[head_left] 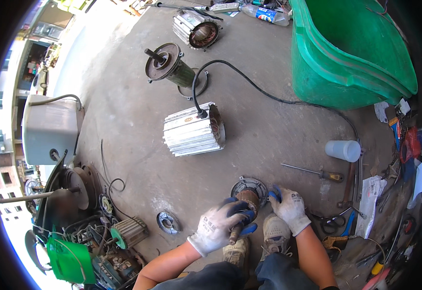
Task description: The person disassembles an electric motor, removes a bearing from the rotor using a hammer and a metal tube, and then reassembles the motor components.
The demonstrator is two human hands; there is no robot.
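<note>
Head view. Left hand (223,222) comes in from the lower edge, forearm angled up and to the right, wrist bent over; fingers curled round the shaft end of a rotor (247,197), closed on it. Rotor is tilted, between the hands and just ahead of the shoes (274,232), its far end at a round metal end cover (253,185) on the floor. Right hand (290,209) reaches up and to the left, fingers bent at the cover's right rim; cannot tell whether they pinch it.

Gloves: white knit, blue-coated fingers, grimy. Rotor brownish, cylindrical; cover grey, ribbed. Ahead, a silver motor housing (191,131) with lengthwise fins, black rubbery cable (264,90) rising from it. Green tub (307,63), smooth, thick-rimmed.

Surface: grey-brown concrete floor (133,101), scuffed, pale stains. Right: wooden-handled screwdriver (312,172), hammer (350,183), scattered tools. Left: piled motor parts, bright daylight, buildings beyond.
</note>
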